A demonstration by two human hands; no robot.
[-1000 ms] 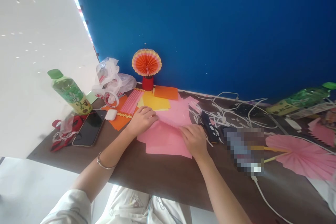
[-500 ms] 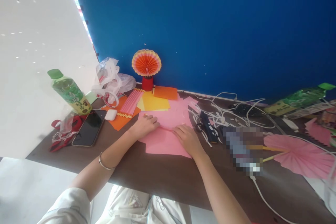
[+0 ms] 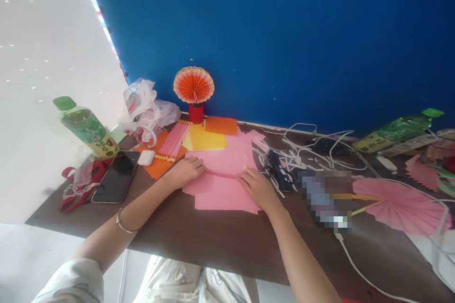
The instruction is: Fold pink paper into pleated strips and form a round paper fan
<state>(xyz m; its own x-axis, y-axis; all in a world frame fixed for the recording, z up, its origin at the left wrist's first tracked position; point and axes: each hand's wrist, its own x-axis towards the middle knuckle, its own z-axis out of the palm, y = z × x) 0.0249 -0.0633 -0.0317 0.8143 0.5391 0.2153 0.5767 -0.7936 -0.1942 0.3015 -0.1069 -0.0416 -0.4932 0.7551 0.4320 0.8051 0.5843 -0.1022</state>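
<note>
Pink paper sheets (image 3: 222,194) lie on the dark table in front of me, with a narrow folded line running across them from side to side. At the left end of this fold, my left hand (image 3: 186,172) is closed on the pink paper, fingers pointing right. My right hand (image 3: 256,186) grips the right end, its fingertips pressed along the fold. Both thumbs are mostly hidden. Beyond the hands are yellow paper (image 3: 209,140), an orange sheet (image 3: 221,125) and a pleated pink strip (image 3: 175,141) with orange-yellow edges.
At left stand a green-capped bottle (image 3: 87,128), a phone (image 3: 116,176), a white earphone case (image 3: 146,157), a tape roll (image 3: 145,137) and plastic bags (image 3: 145,106). A round paper fan (image 3: 194,85) stands behind. White cables (image 3: 298,151) and a pink fan (image 3: 401,206) lie right.
My hands have slid apart along the fold, the left one leftward and the right one slightly rightward. More of the folded line shows between them. The view has shifted a little.
</note>
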